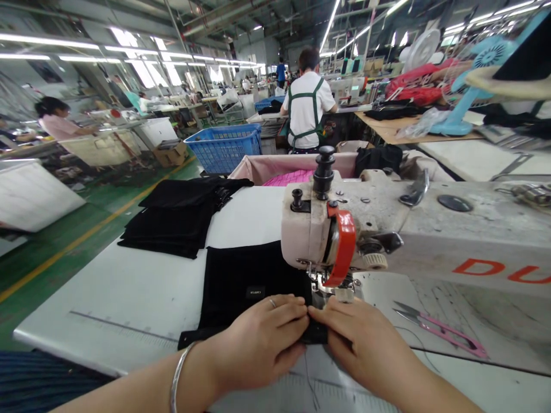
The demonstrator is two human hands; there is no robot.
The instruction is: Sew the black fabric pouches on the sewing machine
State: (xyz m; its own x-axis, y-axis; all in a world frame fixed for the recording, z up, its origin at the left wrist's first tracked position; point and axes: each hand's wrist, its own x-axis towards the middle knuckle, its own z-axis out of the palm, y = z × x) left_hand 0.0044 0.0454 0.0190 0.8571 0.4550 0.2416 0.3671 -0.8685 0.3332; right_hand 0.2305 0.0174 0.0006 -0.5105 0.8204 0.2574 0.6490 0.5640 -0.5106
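A black fabric piece (241, 287) with a small label (255, 292) lies on the white machine table, its right edge at the presser foot (319, 282) of the sewing machine (413, 223). My left hand (267, 332), with a ring and a bracelet, rests on the near part of the fabric, fingers pressed together and curled on it. Close beside it, my right hand (357, 338) is closed at the fabric's right edge, just before the presser foot. The two hands' fingertips almost meet. What lies under my fingers is hidden.
Stacked black fabric pieces (172, 218) lie at the table's far left. Pink-handled thread snips (443, 330) lie right of my right hand. Behind the machine are a pink-lined bin (258, 167) and a blue basket (226, 148). A person (306, 103) works beyond.
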